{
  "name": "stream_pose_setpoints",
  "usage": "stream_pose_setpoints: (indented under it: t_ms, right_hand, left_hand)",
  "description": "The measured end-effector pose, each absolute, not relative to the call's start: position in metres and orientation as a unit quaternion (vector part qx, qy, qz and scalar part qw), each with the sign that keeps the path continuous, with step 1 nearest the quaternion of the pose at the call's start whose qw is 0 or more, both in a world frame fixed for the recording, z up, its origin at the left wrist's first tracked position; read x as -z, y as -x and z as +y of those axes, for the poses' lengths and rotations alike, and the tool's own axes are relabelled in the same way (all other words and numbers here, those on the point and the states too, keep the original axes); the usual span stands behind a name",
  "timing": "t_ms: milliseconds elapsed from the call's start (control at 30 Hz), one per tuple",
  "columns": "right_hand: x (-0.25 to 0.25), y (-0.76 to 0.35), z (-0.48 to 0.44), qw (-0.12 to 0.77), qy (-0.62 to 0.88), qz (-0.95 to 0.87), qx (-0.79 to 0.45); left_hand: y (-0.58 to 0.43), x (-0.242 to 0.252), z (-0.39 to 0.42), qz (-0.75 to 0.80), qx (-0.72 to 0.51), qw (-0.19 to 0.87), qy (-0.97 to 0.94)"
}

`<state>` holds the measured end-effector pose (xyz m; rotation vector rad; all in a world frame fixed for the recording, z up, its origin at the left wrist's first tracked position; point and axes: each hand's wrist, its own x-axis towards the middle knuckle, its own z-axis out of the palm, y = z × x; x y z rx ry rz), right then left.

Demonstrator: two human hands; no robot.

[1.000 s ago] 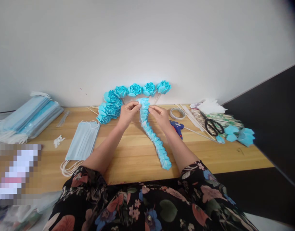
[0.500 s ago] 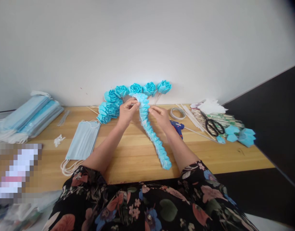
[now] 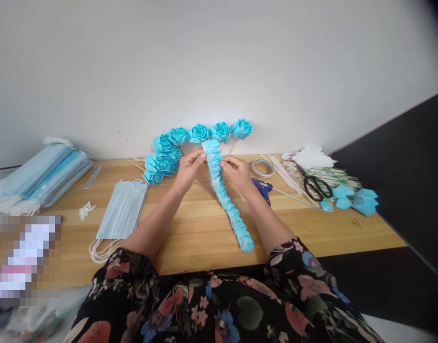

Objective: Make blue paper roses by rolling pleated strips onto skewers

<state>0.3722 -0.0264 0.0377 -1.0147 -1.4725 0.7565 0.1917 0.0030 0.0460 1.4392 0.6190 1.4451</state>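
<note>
A long light-blue pleated strip (image 3: 223, 190) runs from near the flowers down toward the table's front edge, its lower end rounded. My left hand (image 3: 190, 166) pinches the strip's left edge close to the top. On the opposite edge, slightly lower, the thumb and fingers of my right hand (image 3: 236, 171) are closed on it too. Behind the strip's top stand several blue handmade flowers (image 3: 199, 133) on thin stems, leaning along the wall. A blue glue gun (image 3: 263, 189) lies just right of my right forearm, partly hidden by it.
Left on the wooden table (image 3: 190, 238) are a small stack of face masks (image 3: 122, 209), white bits (image 3: 86, 210) and bagged masks (image 3: 50, 166). To the right lie a tape roll (image 3: 263, 167), scissors (image 3: 316, 186), wrapped sticks (image 3: 342, 180) and blue petal pieces (image 3: 365, 201).
My left hand has shifted slightly down and left at the strip's top, where the upper edge now lies straighter and more of it shows. My right hand keeps its hold.
</note>
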Motion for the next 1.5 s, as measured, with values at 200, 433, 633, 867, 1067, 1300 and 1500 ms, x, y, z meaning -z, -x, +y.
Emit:
stream_pose_setpoints:
  t_ms: [200,433,633,867,1067,1300,1500]
  right_hand:
    - [-0.043,-0.375,-0.028,0.578,0.441,-0.605,-0.324]
    - [-0.04,-0.375,-0.027,0.581,0.442,-0.605,-0.316]
    - [-0.039,-0.375,-0.027,0.568,0.455,-0.61,-0.312]
    - [-0.043,-0.376,-0.031,0.564,0.44,-0.623,-0.316]
    - [-0.039,-0.376,-0.03,0.53,0.417,-0.636,-0.376]
    - [-0.034,-0.379,-0.025,0.541,0.429,-0.631,-0.353]
    - [-0.036,-0.379,-0.024,0.544,0.437,-0.628,-0.346]
  left_hand:
    - [-0.187,-0.045,0.009,0.244,-0.551,0.547,-0.581]
    - [-0.184,-0.047,0.009,0.231,-0.495,0.516,-0.66]
    - [-0.188,-0.045,0.011,0.205,-0.496,0.518,-0.666]
    - [-0.188,-0.041,0.015,0.216,-0.53,0.513,-0.639]
    - [-0.188,-0.042,0.015,0.225,-0.548,0.5,-0.631]
    - [-0.184,-0.048,0.012,0.222,-0.513,0.509,-0.655]
    - [-0.184,-0.049,0.011,0.232,-0.49,0.497,-0.677]
